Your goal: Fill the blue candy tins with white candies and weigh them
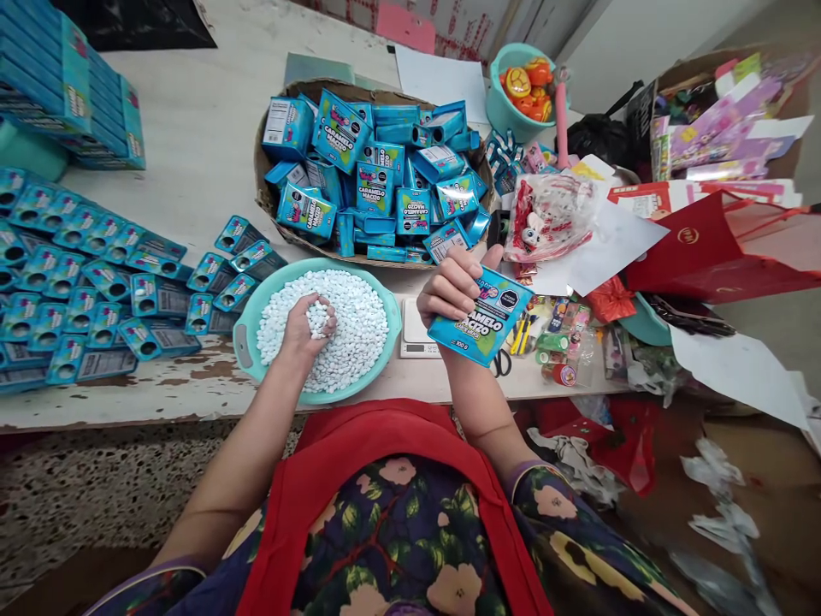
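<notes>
Rows of flat blue packets [83, 282] crowd the table's left and a basket [266, 201] of blue boxes sits far behind, while her left hand [306, 323] closes on white candies [359, 321] in the near teal basin [247, 338] and her right hand [452, 287] grips a blue box [481, 316] just right of it.

Worn white table [205, 128], teal basin [247, 338], box basket [269, 205], blue boxes [77, 282]

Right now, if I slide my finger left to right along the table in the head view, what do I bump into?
Flat blue boxes → bowl of white candies with the left hand → right hand holding a blue box → red bag.
</notes>
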A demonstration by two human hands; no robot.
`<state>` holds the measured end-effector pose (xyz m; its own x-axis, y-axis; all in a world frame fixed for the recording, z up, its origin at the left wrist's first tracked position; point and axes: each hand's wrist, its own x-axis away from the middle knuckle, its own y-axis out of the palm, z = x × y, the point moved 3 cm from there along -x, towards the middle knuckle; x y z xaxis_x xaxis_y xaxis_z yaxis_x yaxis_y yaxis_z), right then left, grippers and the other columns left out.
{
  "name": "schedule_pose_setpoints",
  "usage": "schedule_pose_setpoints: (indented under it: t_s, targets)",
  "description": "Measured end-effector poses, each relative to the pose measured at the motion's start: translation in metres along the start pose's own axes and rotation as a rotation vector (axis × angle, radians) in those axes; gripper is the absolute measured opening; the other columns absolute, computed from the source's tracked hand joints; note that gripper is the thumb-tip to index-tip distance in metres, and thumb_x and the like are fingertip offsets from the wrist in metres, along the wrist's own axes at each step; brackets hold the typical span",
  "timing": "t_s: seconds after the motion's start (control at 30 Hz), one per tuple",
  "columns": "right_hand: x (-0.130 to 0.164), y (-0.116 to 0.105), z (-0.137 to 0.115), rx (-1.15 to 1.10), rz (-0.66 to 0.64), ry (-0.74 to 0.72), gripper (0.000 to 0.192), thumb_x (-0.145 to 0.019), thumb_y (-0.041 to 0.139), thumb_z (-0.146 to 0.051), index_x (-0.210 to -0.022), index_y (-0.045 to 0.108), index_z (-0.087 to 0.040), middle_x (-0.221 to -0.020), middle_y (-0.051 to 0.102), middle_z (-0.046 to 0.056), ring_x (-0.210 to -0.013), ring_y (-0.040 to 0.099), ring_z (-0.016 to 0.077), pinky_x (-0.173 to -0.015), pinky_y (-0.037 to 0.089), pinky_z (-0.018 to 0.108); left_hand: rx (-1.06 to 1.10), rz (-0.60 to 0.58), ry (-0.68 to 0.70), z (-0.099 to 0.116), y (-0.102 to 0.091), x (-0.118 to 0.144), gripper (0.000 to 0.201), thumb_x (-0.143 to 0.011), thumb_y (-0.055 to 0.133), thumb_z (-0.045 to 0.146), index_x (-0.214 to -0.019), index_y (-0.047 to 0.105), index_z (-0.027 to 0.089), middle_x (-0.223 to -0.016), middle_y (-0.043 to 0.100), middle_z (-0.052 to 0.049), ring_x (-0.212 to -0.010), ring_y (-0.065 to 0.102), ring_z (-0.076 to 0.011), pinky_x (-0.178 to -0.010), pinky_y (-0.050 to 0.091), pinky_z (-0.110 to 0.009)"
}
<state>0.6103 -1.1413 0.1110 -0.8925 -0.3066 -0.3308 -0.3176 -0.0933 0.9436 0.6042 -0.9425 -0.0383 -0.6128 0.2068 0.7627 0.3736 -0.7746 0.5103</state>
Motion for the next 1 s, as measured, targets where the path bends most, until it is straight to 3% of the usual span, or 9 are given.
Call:
schedule_pose_setpoints:
  t_s: [0.17,0.53,0.73,1.0]
  targets:
    - [0.003,-0.004,0.001,0.006,0.078,0.020,0.044,-0.092,0.045,-0.062,-0.068,0.042,-0.025,-0.053,0.047,-0.008,-0.038,0.035,0.0089,-0.037,0.038,0.020,0.017,0.000,-0.007,-0.001,-0.001,-0.003,0.011,-0.078,0.051,0.027,-0.072,0.049,0.018,-0.054,0.051,0.001,-0.037,0.044,-0.0081,-0.032,0.025,-0.015]
    - [0.003,-0.002,0.003,-0.033,0.083,0.038,0.044,-0.093,0.045,-0.062,-0.069,0.041,-0.025,-0.054,0.050,-0.008,-0.040,0.039,0.0094,-0.038,0.039,0.019,-0.013,0.019,-0.031,0.000,0.007,-0.002,0.011,-0.079,0.049,0.027,-0.073,0.048,0.018,-0.054,0.051,0.001,-0.037,0.044,-0.0078,-0.032,0.025,-0.015]
    - [0.004,-0.005,0.002,0.029,0.093,0.024,0.043,-0.092,0.048,-0.060,-0.069,0.041,-0.025,-0.050,0.043,-0.010,-0.038,0.033,0.0090,-0.038,0.039,0.020,-0.024,0.011,-0.034,0.000,0.008,-0.002,0.011,-0.077,0.052,0.028,-0.073,0.048,0.018,-0.053,0.051,0.002,-0.036,0.044,-0.0075,-0.032,0.024,-0.015]
    - [0.009,-0.022,-0.008,0.290,0.317,0.077,0.048,-0.080,0.059,-0.069,-0.071,0.042,-0.025,-0.054,0.037,-0.010,-0.044,0.034,0.0097,-0.038,0.036,0.020,-0.008,-0.002,-0.011,-0.004,0.008,-0.004,0.012,-0.075,0.054,0.029,-0.071,0.049,0.018,-0.052,0.051,0.001,-0.035,0.043,-0.0074,-0.031,0.023,-0.015]
